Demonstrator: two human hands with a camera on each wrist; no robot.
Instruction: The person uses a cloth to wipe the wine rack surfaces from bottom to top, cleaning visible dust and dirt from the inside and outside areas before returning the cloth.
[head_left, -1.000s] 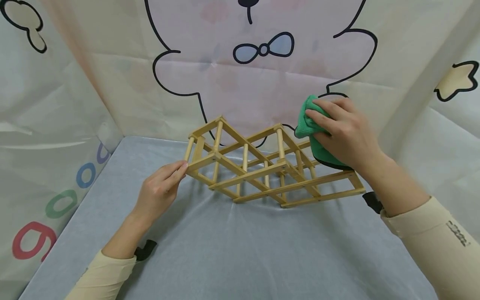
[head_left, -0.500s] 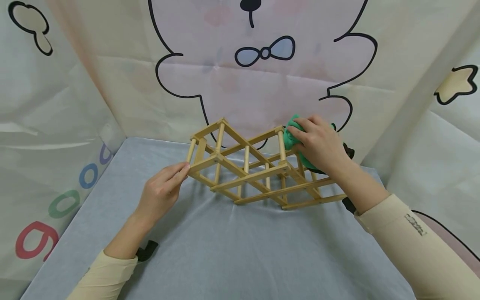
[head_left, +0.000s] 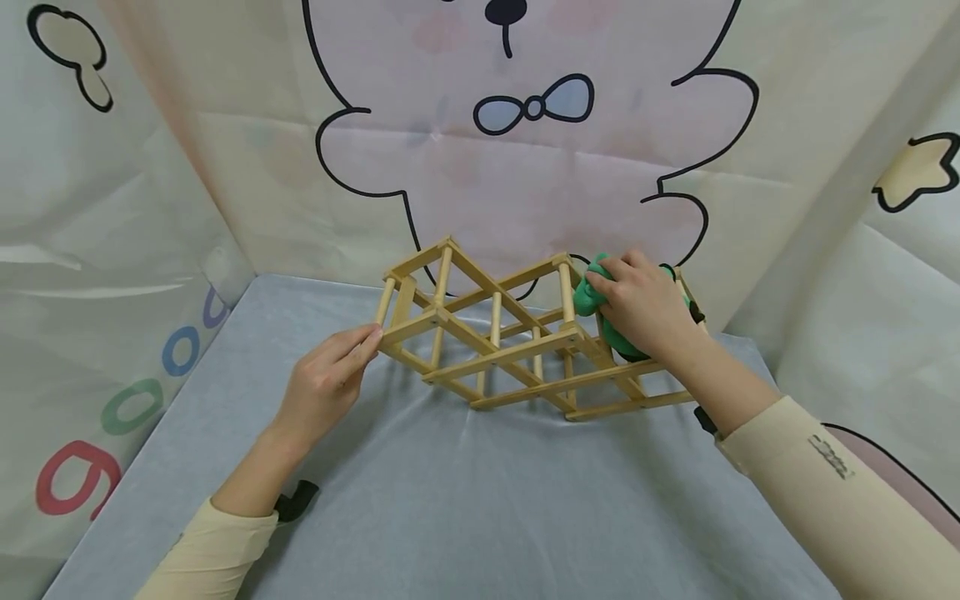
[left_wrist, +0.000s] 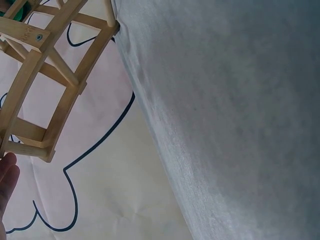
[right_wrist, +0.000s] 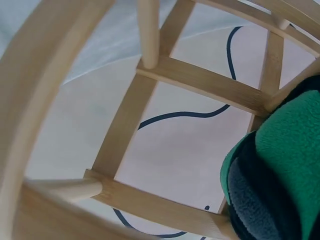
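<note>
A light wooden lattice rack (head_left: 495, 357), built of slats and round dowels, stretches across the middle of the head view. At its left end the left hand (head_left: 326, 383) pinches a corner between thumb and fingers; those fingers (left_wrist: 7, 185) also show at the left wrist view's edge. The right hand (head_left: 645, 308) grips a bunched green cloth (head_left: 588, 298) with dark edging, at the rack's right part. In the right wrist view the cloth (right_wrist: 290, 142) lies against wooden slats (right_wrist: 125, 125). The right hand and cloth hide some of the rack's right end.
A grey-blue cloth-covered table (head_left: 480, 517) lies under the rack. Behind it hangs a pale backdrop (head_left: 247, 158) with cartoon outlines, and similar printed sheets (head_left: 885, 308) rise at both sides.
The right hand has moved left and down with the green cloth, from above the rack's right end to its inner right slats. The left hand keeps its hold on the corner.
</note>
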